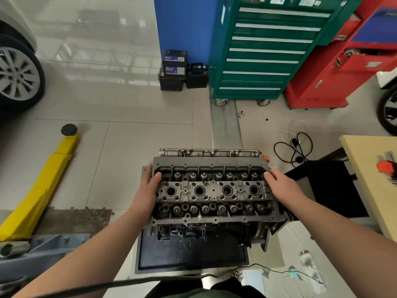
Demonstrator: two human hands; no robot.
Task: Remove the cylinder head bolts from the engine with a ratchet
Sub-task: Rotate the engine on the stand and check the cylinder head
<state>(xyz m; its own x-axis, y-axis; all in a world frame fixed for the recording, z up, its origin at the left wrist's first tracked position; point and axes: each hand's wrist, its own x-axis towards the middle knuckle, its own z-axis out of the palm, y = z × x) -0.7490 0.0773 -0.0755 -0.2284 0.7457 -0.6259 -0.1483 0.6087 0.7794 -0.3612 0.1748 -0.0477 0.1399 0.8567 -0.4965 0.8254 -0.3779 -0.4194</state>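
The engine (211, 196) sat on a dark blue tray (189, 254) on the tiled floor, directly ahead of the person and below both arms. Its long axis ran left to right across the view, so each hand met one short end. The near edge of the tray was bare, and the engine stood toward the tray's far edge.

The left hand (148, 190) lay against the left end of the cylinder head (211, 190), fingers nearly straight and pointing away from the body, the thumb hooked over the rim into the valve area. It looked like a flat press with a light hold on the edge, not a full grip. The right hand (283, 186) mirrored it on the right end, fingers draped over the rim, thumb on the top face. Both hands were about equally near the head, and neither held a tool.

No ratchet could be seen in either hand or on the tray. The bolt recesses along the middle of the head looked dark, and whether bolts remained in them could not be told. With both hands bracing the ends, the head seemed about to be steadied, tested or lifted, which would mean a straight upward pull shared evenly between the hands.

Farther off to the right, a wooden bench (369, 179) carried an orange-handled tool set (385, 166) near its left edge. Beyond the engine stood a green tool cabinet (264, 54).
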